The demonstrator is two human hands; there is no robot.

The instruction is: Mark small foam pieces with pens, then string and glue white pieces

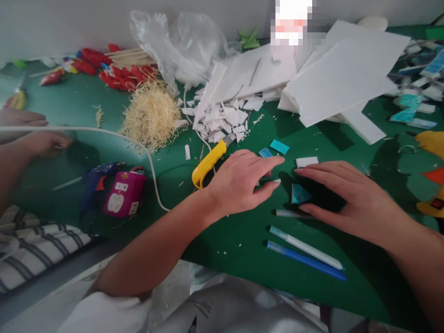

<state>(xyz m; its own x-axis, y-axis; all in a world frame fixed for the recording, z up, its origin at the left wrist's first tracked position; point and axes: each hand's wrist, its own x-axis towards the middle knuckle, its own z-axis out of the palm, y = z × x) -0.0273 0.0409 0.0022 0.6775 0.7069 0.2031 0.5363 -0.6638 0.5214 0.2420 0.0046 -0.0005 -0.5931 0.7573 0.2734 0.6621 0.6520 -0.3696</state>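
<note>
My left hand (243, 180) hovers over the green table, thumb and index finger apart, and I see nothing held between them. Just beyond its fingertips lie a bright blue foam piece (279, 147) and a darker blue one (265, 153). A yellow-handled cutter (209, 164) rests beside that wrist. My right hand (350, 199) is open around a teal triangular piece (299, 194), which sits between fingers and thumb. A small white block (307, 162) is near its fingertips. Under its thumb runs a grey pen (291, 213), partly covered.
Nearer me lie a white marker (308, 249) and a blue marker (305, 260). White foam scraps (225, 118) and foam sheets (347, 74) fill the back. Left are shredded straw (151, 115), a magenta box (125, 193), a white cable (152, 171) and another person's hand (52, 141).
</note>
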